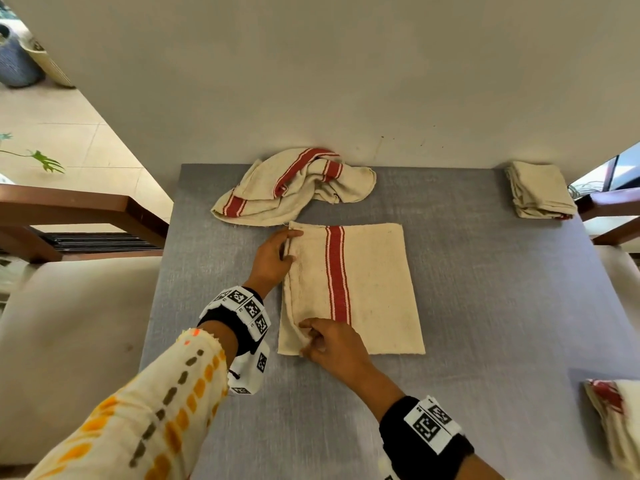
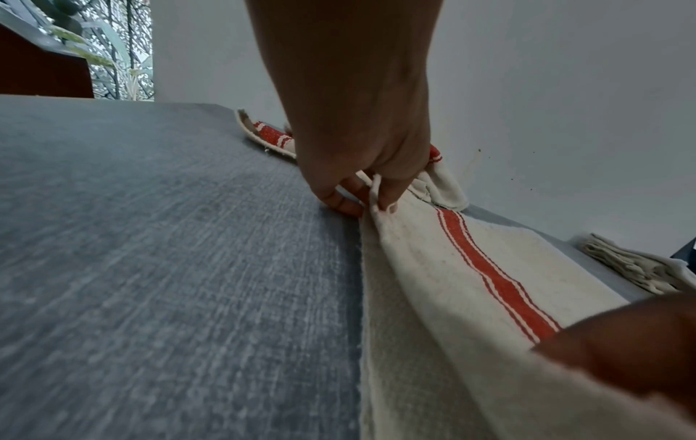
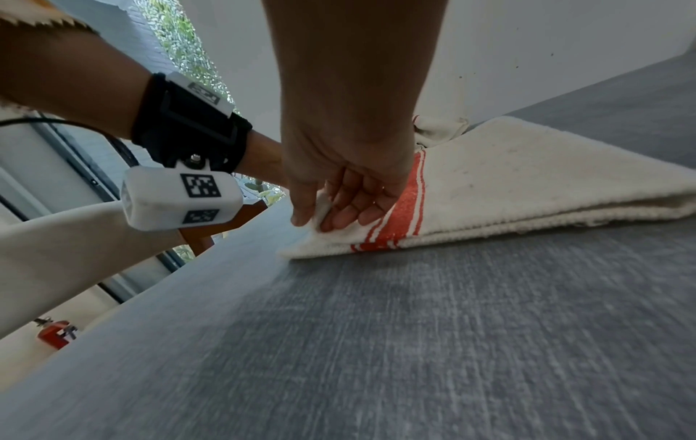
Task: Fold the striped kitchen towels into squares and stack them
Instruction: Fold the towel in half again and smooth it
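A cream towel with a red stripe (image 1: 367,285) lies folded flat in the middle of the grey table (image 1: 491,306). My left hand (image 1: 292,244) pinches its far left corner, the edge lifted slightly (image 2: 371,205). At the near left corner, my right hand (image 1: 308,339) pinches the top layer between thumb and fingers (image 3: 314,221). A second striped towel (image 1: 294,188) lies crumpled behind it against the wall. A stack of folded towels (image 1: 540,190) sits at the back right corner.
More cloth with a red mark (image 1: 616,420) lies at the table's near right edge. Cushioned wooden chairs (image 1: 69,323) flank the table on both sides. The wall (image 1: 346,81) runs along the table's far edge.
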